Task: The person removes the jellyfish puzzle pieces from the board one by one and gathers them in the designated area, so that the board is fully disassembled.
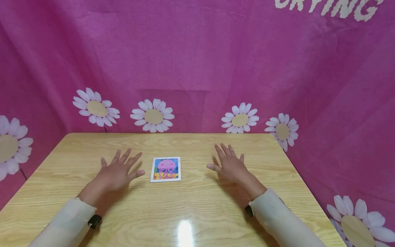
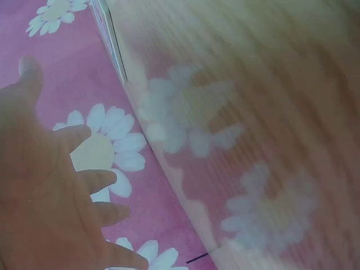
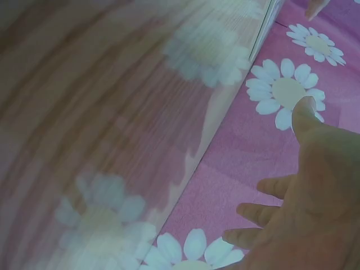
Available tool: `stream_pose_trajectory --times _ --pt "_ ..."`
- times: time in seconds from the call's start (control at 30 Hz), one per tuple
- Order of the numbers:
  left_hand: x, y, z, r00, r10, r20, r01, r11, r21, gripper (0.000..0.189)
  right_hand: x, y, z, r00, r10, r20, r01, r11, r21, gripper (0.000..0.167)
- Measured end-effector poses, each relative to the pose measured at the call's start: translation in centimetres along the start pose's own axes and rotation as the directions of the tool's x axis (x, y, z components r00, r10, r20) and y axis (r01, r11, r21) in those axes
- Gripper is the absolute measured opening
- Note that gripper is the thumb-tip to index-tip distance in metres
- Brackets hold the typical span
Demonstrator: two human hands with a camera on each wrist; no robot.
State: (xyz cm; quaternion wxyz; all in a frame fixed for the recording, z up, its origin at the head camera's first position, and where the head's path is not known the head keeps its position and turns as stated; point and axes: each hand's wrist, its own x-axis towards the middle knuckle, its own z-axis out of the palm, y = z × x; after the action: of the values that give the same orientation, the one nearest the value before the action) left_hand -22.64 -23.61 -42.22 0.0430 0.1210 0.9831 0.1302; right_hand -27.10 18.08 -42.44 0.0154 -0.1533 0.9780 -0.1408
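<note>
A small white-framed picture (image 1: 165, 169) of a pink jellyfish lies flat on the wooden table (image 1: 172, 202), between the two hands. To its left is the left hand (image 1: 115, 173), fingers spread, palm toward the tabletop and holding nothing. On the other side, farther from the picture, the right hand (image 1: 231, 166) has its fingers spread too, with nothing in it. Shadows lie beneath both hands. In the left wrist view the picture's edge (image 2: 112, 45) shows as a thin slab beyond the left hand (image 2: 45, 185). The right wrist view shows the right hand (image 3: 320, 197) with thumb raised.
A magenta curtain (image 1: 176, 51) printed with white daisies hangs behind and beside the table. The table's back edge (image 1: 191, 133) stands close to it. Dark wrist straps (image 1: 94, 221) show at the sleeve cuffs, and a bright reflection lies on the near tabletop.
</note>
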Motion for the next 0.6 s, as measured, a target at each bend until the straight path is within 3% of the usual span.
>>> stream_pose_trajectory --times 0.6 --pt "0.2 1.7 0.7 0.991 0.06 0.12 -0.059 0.998 -0.008 0.079 2.0 -3.8 1.0 0.997 -0.054 0.046 0.052 0.998 0.046 0.089"
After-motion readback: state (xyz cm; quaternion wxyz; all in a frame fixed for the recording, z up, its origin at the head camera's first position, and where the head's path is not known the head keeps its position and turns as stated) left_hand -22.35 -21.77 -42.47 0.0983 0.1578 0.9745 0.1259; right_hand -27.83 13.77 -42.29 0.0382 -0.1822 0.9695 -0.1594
